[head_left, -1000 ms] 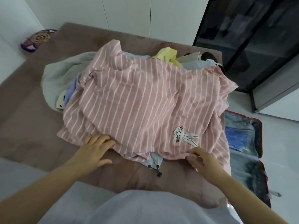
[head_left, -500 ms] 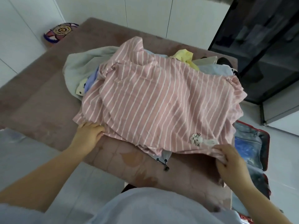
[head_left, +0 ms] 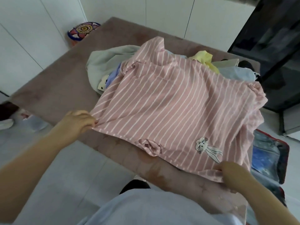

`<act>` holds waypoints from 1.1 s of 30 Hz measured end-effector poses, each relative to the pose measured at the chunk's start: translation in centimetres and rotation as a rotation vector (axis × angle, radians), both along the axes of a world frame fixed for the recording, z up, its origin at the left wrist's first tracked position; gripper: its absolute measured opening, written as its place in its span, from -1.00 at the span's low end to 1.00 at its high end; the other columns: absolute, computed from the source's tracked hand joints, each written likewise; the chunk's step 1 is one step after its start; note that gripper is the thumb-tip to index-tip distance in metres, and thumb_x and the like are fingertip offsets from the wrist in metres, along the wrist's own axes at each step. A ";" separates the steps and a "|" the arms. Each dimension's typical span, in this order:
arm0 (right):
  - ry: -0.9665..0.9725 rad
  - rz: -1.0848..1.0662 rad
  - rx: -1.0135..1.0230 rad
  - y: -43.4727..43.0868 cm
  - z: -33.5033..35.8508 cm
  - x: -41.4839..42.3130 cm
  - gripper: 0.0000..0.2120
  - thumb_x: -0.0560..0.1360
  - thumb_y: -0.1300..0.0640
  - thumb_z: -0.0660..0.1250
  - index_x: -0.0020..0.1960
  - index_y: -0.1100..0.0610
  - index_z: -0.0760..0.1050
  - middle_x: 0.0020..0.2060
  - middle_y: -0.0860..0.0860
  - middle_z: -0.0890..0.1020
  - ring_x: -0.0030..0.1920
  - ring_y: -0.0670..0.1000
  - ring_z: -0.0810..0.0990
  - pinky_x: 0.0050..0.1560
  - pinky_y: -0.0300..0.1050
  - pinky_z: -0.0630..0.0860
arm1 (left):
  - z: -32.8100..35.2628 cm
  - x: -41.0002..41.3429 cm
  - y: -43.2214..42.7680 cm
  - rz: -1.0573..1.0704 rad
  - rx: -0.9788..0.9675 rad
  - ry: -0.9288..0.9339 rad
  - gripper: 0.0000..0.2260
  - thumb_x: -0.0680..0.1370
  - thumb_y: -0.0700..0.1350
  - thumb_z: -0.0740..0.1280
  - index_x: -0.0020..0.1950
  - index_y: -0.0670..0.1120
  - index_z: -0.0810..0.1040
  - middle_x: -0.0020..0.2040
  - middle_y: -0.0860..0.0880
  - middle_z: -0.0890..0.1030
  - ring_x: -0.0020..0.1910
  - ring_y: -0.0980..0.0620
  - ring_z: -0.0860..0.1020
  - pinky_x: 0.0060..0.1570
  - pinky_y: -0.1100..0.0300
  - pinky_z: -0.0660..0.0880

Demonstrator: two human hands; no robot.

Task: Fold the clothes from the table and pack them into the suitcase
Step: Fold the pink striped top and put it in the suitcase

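A pink shirt with white stripes (head_left: 175, 104) and a small rabbit print lies spread over a heap of other clothes (head_left: 105, 65) on the table (head_left: 53, 88). My left hand (head_left: 78, 122) pinches the shirt's near left corner at the table's front edge. My right hand (head_left: 230, 174) grips the near right corner of its hem. The cloth is pulled fairly flat between both hands. An open suitcase (head_left: 269, 156) with a red rim lies on the floor to the right, partly hidden by the shirt and table.
Yellow (head_left: 204, 59), light blue (head_left: 235, 73) and pale grey garments stick out from under the shirt. A patterned round cushion (head_left: 82, 30) sits beyond the table's far left corner. A dark glass cabinet (head_left: 276, 46) stands at the right. Shoes (head_left: 6, 122) lie on the floor at left.
Both hands have moved apart along the near hem and drawn the shirt toward me, flattening it. The left hand went from lying on the cloth to pinching its corner.
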State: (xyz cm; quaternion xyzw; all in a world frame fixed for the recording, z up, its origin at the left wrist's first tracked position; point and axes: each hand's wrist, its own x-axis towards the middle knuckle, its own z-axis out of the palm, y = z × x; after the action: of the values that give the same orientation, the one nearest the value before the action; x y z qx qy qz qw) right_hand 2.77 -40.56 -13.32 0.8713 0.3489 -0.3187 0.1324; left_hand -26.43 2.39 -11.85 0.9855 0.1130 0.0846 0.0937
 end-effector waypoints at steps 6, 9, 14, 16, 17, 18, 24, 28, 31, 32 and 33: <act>0.108 -0.035 0.216 0.0 1.9 -0.4 -0.73 0.51 0.22 0.19 -0.02 -0.09 0.56 -0.04 -0.13 0.58 -0.05 -0.06 0.57 0.11 -0.12 0.46 | -2.5 1.2 -1.3 0.015 0.046 0.102 -0.88 0.41 -0.11 0.24 -0.09 0.07 0.47 -0.16 0.04 0.61 -0.08 0.03 0.46 -0.12 0.15 0.37; 0.208 0.101 -0.097 -0.4 1.9 -2.1 -0.59 0.48 0.30 0.12 -0.02 -0.20 0.51 0.07 -0.11 0.55 0.05 -0.08 0.51 -0.01 -0.31 0.38 | -3.3 2.6 -1.3 0.389 -0.275 0.108 -0.61 0.44 -0.30 0.34 0.26 -0.16 0.45 0.15 -0.23 0.52 0.10 -0.28 0.50 0.05 -0.05 0.42; 0.054 0.111 -0.133 2.7 1.9 -3.3 -0.68 0.52 0.12 0.15 0.24 -0.06 0.45 0.23 -0.06 0.51 0.22 -0.04 0.49 0.13 -0.25 0.39 | -2.8 6.0 0.1 0.872 -0.775 0.100 -0.36 0.55 -0.09 0.31 0.51 -0.24 0.06 0.44 -0.24 0.29 0.37 -0.22 0.32 0.30 0.01 0.27; 0.045 0.026 0.102 5.5 2.3 -3.9 -0.71 0.53 0.06 0.18 0.25 -0.06 0.41 0.14 -0.14 0.50 0.19 -0.09 0.49 0.16 -0.24 0.36 | -3.1 7.1 0.8 0.955 -0.944 -0.001 -0.39 0.53 -0.06 0.34 0.46 -0.27 0.19 0.38 -0.24 0.38 0.31 -0.20 0.40 0.26 0.02 0.33; 0.061 0.013 0.215 7.2 2.8 -4.3 -0.73 0.54 0.06 0.20 0.24 -0.05 0.42 0.08 -0.16 0.49 0.16 -0.10 0.49 0.15 -0.24 0.35 | -3.1 7.3 0.9 1.004 -0.987 -0.024 -0.41 0.51 -0.05 0.36 0.43 -0.29 0.25 0.36 -0.26 0.41 0.28 -0.20 0.43 0.22 0.02 0.36; 0.086 0.023 0.321 9.0 3.3 -4.9 -0.74 0.54 0.08 0.22 0.21 -0.03 0.43 0.05 -0.15 0.49 0.14 -0.11 0.50 0.14 -0.25 0.34 | -3.3 7.5 1.0 1.040 -1.012 -0.025 -0.44 0.50 -0.08 0.39 0.39 -0.31 0.30 0.33 -0.27 0.43 0.23 -0.22 0.45 0.16 0.02 0.39; 0.238 0.171 0.693 19.1 6.3 -8.2 -0.76 0.51 0.17 0.26 0.17 0.07 0.50 0.11 -0.01 0.51 0.14 -0.03 0.46 0.12 -0.28 0.31 | -2.7 6.3 1.9 0.874 -0.878 0.235 -0.86 0.40 -0.21 0.45 -0.21 -0.19 0.49 -0.19 -0.18 0.59 -0.18 -0.08 0.53 -0.10 0.09 0.48; 0.356 0.198 0.814 24.5 7.4 -10.2 -0.72 0.51 0.22 0.27 0.22 0.12 0.49 0.16 0.03 0.50 0.16 -0.03 0.46 0.08 -0.38 0.27 | -0.2 4.2 2.3 0.717 -0.750 0.469 -0.71 0.47 -0.04 0.42 -0.25 -0.15 0.36 -0.55 0.08 0.51 -0.49 0.16 0.42 -0.53 0.40 0.32; 0.440 0.167 0.828 27.8 7.9 -11.5 -0.62 0.53 0.17 0.26 0.34 0.08 0.39 0.31 0.02 0.41 0.29 -0.05 0.39 0.19 -0.33 0.26 | 1.1 2.6 3.5 0.620 -0.791 0.575 -0.65 0.49 0.05 0.38 -0.39 -0.11 0.45 -0.61 0.09 0.47 -0.62 0.20 0.39 -0.53 0.42 0.31; 0.454 0.162 0.818 28.8 8.0 -11.8 -0.59 0.55 0.14 0.25 0.39 0.09 0.33 0.36 0.02 0.36 0.34 -0.05 0.34 0.24 -0.31 0.23 | 1.9 2.3 3.7 0.602 -0.784 0.551 -0.66 0.48 0.05 0.39 -0.39 -0.11 0.45 -0.60 0.09 0.47 -0.61 0.20 0.39 -0.53 0.42 0.30; 0.462 0.142 0.796 29.8 8.0 -12.1 -0.55 0.57 0.08 0.24 0.43 0.10 0.27 0.40 0.03 0.32 0.37 -0.03 0.31 0.27 -0.29 0.20 | 2.5 2.1 3.8 0.580 -0.764 0.493 -0.68 0.48 0.03 0.40 -0.38 -0.11 0.45 -0.60 0.08 0.47 -0.61 0.21 0.38 -0.53 0.42 0.28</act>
State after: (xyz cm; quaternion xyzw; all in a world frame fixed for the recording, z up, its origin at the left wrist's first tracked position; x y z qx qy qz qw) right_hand -9.36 -10.72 -5.30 0.7345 0.5230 -0.3360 -0.2720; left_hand -24.34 6.21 -9.31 0.8003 0.4220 -0.1741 0.3889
